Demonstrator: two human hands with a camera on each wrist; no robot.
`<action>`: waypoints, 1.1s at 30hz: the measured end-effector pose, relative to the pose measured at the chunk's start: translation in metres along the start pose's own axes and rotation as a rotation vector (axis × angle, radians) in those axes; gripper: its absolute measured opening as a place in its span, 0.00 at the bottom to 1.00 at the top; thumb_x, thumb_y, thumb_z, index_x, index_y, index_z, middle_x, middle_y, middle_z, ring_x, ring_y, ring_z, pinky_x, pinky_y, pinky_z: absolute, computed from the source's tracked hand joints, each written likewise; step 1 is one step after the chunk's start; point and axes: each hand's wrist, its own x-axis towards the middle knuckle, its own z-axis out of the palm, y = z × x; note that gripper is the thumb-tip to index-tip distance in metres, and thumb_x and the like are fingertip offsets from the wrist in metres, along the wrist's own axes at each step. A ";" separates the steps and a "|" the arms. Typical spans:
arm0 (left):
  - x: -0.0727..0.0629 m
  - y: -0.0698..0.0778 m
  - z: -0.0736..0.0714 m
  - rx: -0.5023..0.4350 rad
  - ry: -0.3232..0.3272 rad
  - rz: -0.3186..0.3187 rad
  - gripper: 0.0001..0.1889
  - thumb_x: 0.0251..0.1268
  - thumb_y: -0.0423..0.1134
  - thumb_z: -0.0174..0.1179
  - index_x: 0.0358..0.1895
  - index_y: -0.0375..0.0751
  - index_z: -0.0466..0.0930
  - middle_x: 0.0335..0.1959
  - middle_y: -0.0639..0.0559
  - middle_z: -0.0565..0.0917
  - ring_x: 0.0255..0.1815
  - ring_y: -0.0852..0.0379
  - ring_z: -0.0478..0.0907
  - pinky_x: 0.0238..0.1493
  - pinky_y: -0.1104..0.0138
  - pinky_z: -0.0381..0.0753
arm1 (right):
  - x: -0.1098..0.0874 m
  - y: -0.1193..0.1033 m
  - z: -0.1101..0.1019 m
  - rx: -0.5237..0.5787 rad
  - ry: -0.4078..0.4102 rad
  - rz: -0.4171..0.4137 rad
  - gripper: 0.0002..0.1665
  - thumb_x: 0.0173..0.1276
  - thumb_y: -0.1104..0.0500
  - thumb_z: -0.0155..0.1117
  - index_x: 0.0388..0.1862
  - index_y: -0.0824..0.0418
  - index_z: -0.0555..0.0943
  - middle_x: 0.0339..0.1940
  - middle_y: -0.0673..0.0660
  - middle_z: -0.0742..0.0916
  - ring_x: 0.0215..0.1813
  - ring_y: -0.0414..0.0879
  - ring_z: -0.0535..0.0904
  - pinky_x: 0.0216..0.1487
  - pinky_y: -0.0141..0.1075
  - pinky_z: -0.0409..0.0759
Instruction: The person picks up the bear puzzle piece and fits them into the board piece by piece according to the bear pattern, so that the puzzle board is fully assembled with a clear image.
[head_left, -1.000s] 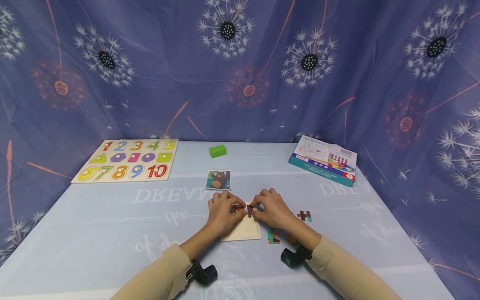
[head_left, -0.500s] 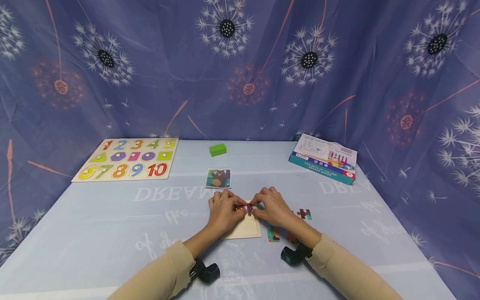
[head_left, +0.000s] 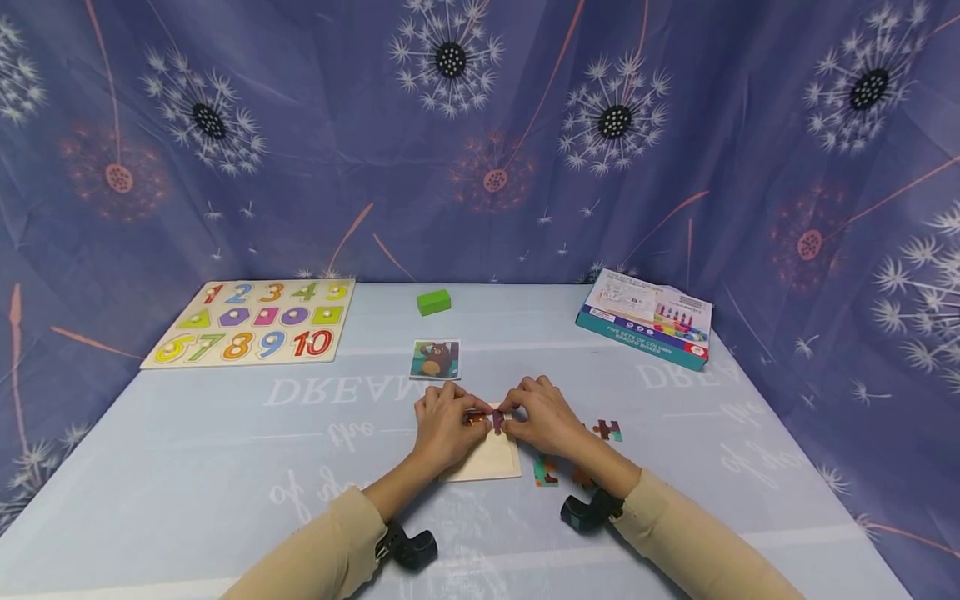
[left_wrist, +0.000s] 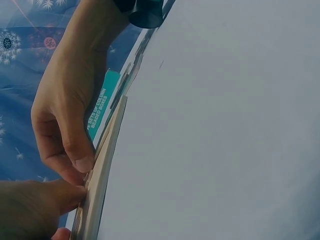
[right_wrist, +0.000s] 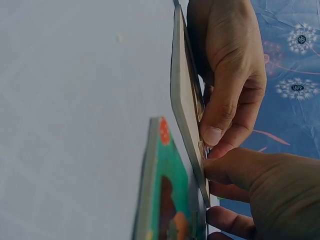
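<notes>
A shallow wooden puzzle tray (head_left: 486, 463) lies flat at the middle of the table, its near part bare wood. Over its far part, a small dark brown jigsaw piece (head_left: 497, 422) sits between my hands. My left hand (head_left: 444, 427) pinches at its left side with thumb and index finger, and my right hand (head_left: 546, 419) pinches at its right side. Another jigsaw piece (head_left: 472, 418), brown and orange, shows partly under my left fingers. In the right wrist view, both hands' fingertips (right_wrist: 212, 135) meet at the tray's edge; finger contact is partly hidden.
Loose jigsaw pieces lie right of the tray: one brown (head_left: 607, 430), one green (head_left: 546, 472), others partly behind my right forearm. A bear picture card (head_left: 435, 360), a green block (head_left: 434, 302), a number board (head_left: 251, 323) and a bead box (head_left: 647, 318) stand farther back.
Both hands keep nearly the same place over the tray, with the dark brown jigsaw piece between them. The whole view shifts slightly.
</notes>
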 end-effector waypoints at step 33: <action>-0.036 -0.044 -0.061 -0.090 -0.182 0.061 0.21 0.46 0.40 0.71 0.48 0.43 0.83 0.57 0.49 0.79 0.57 0.48 0.67 0.58 0.48 0.60 | -0.001 -0.002 0.000 0.007 -0.009 0.023 0.10 0.53 0.53 0.71 0.36 0.51 0.85 0.34 0.48 0.80 0.42 0.45 0.68 0.46 0.40 0.65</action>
